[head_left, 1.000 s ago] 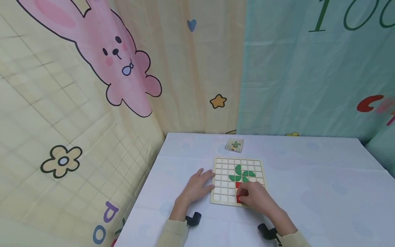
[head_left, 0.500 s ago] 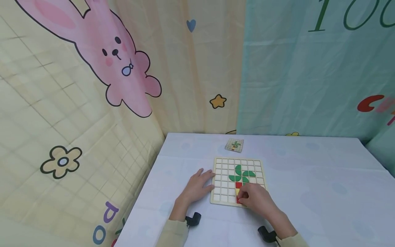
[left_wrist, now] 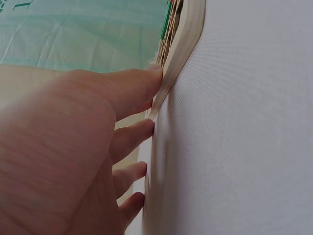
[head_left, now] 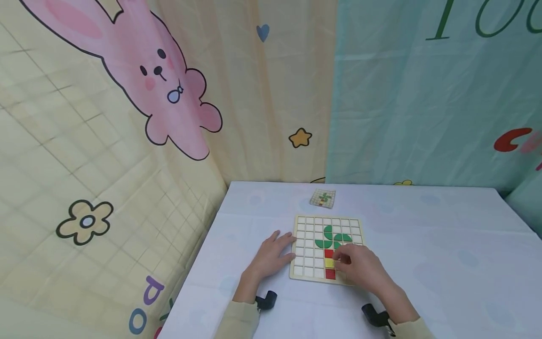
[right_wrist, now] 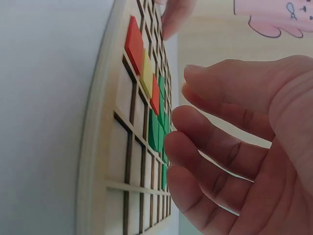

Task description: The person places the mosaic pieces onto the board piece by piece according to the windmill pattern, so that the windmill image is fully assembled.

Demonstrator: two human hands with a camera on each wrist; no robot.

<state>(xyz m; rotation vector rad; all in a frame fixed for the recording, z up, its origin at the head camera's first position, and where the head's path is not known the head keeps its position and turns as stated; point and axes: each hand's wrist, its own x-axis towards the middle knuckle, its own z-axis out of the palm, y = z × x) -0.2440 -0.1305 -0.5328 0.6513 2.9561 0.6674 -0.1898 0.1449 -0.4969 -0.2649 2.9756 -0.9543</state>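
A wooden grid board [head_left: 306, 273] lies on the table, its squares mostly white. Green curved pieces [head_left: 325, 244] sit in its middle cells. Below them a column runs red, yellow, red: the yellow square [head_left: 329, 263] lies between the upper red square [head_left: 329, 254] and the lower red square [head_left: 330, 274]. My left hand [head_left: 271, 256] touches the board's left edge with spread fingers; the left wrist view shows the thumb and fingertips against the wooden rim [left_wrist: 178, 54]. My right hand [head_left: 364, 268] hovers over the board's right part, fingers loosely bent, holding nothing in the right wrist view.
A small pattern card [head_left: 323, 198] with a similar green, red and yellow design lies behind the board. The white-covered table [head_left: 444, 263] extends to the right. Printed curtains [head_left: 271, 94] hang behind and to the left.
My right hand has let go of the lower red square and moved up and to the right, uncovering it and the yellow square. My left hand stays at the board's edge.
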